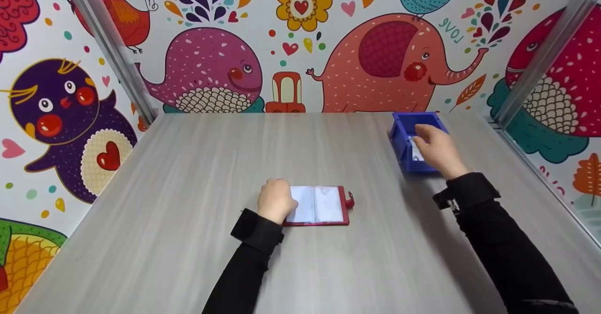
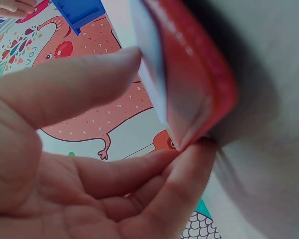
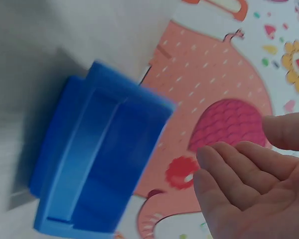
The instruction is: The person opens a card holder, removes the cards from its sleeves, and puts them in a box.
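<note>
A small red card holder (image 1: 346, 207) lies open on the table, with pale clear sleeves (image 1: 327, 204) and a red snap strap (image 1: 350, 200) on its right side. My left hand (image 1: 276, 200) grips its left edge. In the left wrist view the thumb touches the sleeves while fingertips hold the corner of the red cover (image 2: 217, 94). Over the front right part of a blue bin (image 1: 400, 141) hovers my right hand (image 1: 439, 149). Its fingers are loosely bent, with nothing between them and the thumb in the right wrist view. Something white (image 1: 416, 150) shows inside the bin, partly behind the hand.
The grey wood-grain table (image 1: 197, 164) ends at a back wall (image 1: 300, 46) printed with cartoon animals. Metal posts (image 1: 112, 51) stand at the back corners. Printed panels close off both sides. The bin stands at the table's back right, near the wall.
</note>
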Motion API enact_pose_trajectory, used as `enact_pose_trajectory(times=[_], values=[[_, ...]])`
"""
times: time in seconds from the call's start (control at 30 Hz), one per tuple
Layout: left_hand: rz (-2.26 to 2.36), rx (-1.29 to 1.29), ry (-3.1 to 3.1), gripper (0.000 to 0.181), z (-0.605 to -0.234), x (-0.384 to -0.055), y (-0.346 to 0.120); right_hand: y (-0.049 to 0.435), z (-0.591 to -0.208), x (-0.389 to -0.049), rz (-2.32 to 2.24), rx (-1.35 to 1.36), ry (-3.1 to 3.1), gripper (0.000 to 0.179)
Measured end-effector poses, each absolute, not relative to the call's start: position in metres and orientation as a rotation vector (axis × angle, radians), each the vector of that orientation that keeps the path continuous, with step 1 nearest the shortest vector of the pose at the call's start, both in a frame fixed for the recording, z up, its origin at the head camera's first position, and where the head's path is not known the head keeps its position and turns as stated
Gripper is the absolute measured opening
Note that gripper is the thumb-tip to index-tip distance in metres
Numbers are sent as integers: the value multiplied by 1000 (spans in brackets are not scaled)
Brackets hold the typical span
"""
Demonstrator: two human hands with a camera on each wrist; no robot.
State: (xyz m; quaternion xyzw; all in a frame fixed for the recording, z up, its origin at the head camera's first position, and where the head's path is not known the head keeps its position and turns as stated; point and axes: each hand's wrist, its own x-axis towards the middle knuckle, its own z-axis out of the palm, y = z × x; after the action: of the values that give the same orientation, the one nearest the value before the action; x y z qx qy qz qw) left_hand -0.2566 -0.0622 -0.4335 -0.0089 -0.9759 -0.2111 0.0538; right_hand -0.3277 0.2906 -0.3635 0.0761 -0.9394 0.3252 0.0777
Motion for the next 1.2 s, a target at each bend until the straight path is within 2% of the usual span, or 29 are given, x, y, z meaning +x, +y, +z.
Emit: enact_pose_trajectory(times=[1.2], values=[[-652, -19, -2962, 24, -433, -256, -62, 206, -400, -274, 671, 814, -2742, 42]])
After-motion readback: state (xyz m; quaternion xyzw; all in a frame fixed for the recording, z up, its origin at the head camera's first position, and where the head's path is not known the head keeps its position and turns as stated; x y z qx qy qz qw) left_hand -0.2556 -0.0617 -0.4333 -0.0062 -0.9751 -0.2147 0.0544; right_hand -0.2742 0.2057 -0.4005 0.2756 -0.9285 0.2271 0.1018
